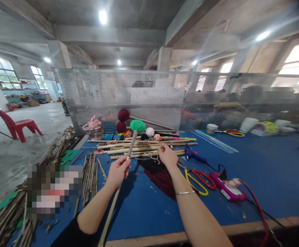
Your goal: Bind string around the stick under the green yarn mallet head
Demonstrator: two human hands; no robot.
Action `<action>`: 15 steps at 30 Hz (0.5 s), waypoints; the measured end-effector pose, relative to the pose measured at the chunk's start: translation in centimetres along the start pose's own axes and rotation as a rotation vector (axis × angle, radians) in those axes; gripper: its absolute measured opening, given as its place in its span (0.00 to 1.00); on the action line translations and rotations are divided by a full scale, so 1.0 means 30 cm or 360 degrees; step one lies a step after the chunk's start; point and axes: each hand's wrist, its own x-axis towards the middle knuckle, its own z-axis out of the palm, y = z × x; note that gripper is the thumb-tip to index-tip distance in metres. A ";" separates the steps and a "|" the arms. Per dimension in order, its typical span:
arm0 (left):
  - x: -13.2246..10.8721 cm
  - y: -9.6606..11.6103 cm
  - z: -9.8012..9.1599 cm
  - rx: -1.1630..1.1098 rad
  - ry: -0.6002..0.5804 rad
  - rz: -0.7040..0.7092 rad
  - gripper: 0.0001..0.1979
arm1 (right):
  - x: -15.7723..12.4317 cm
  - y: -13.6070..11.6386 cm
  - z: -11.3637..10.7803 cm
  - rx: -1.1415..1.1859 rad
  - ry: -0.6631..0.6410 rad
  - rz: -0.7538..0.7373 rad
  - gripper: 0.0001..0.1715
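My left hand (pixel 118 171) is closed around a long thin stick (pixel 109 219) that slants up from the table's front edge. A round green fabric-covered head (pixel 137 126) tops the stick, and grey wrapping covers the part just below it. Farther right, my right hand (pixel 168 156) reaches over the pale wooden sticks (pixel 139 149), fingers curled together. Beside its fingertips lies a thin white string (pixel 153 158); whether the fingers pinch it is hidden. Black and dark red cloth (pixel 159 178) lies under my right wrist.
Scissors (pixel 197 181) with red and yellow handles, a blue glue gun (pixel 194 154) and a magenta power strip (pixel 228 190) with cables are on the right. Dark red balls (pixel 123 115) on sticks lie behind. Thin twigs (pixel 90 178) cover the left side. A perforated metal screen (pixel 93 92) stands behind.
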 end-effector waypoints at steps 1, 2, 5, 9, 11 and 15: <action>-0.002 -0.003 0.004 0.0029 -0.0010 0.0008 0.16 | -0.022 -0.025 0.016 0.0076 -0.0056 -0.0093 0.14; -0.004 -0.005 0.007 0.0066 -0.0015 0.0014 0.16 | -0.050 -0.054 0.036 0.0221 -0.0111 -0.0195 0.16; -0.010 -0.013 0.014 0.0246 -0.0013 0.0018 0.15 | -0.149 -0.146 0.103 0.0918 -0.0538 -0.0267 0.20; -0.014 -0.020 0.005 0.0564 0.0003 0.0266 0.14 | -0.251 -0.212 0.162 0.1363 -0.1349 -0.0033 0.22; -0.011 -0.026 -0.002 0.0644 0.0050 0.0333 0.15 | -0.263 -0.214 0.167 0.1295 -0.1307 -0.0009 0.20; 0.001 -0.040 0.004 0.0375 0.0082 0.0117 0.16 | -0.240 -0.209 0.148 0.1344 -0.1114 0.0093 0.18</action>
